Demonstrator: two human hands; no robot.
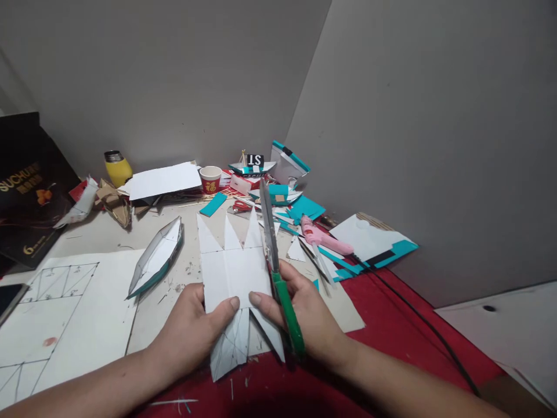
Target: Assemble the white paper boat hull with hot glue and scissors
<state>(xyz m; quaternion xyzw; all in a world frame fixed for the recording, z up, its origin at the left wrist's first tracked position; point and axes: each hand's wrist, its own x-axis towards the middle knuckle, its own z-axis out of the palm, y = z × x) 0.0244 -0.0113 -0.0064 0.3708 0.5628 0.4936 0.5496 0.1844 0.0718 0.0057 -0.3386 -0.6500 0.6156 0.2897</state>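
Note:
Between my hands is a white cardboard cutout (232, 273), with pointed strips at its far end and split flaps at its near end. My left hand (191, 319) grips its left edge, the thumb lying on top. On the right side my right hand (304, 307) pinches the card with its thumb on the face. Scissors with green handles (287, 313) also hang in my right hand, their blades pointing away along the card's right edge. A small card boat (159, 255), white inside and teal outside, lies to the left of the cutout.
A sheet with drawn lines (65, 313) lies left, beside a phone (11, 299). A pink glue gun (324, 237) with a black cord (418, 313) lies right. Behind are a red paper cup (210, 180), a yellow bottle (117, 169) and teal scraps (307, 208).

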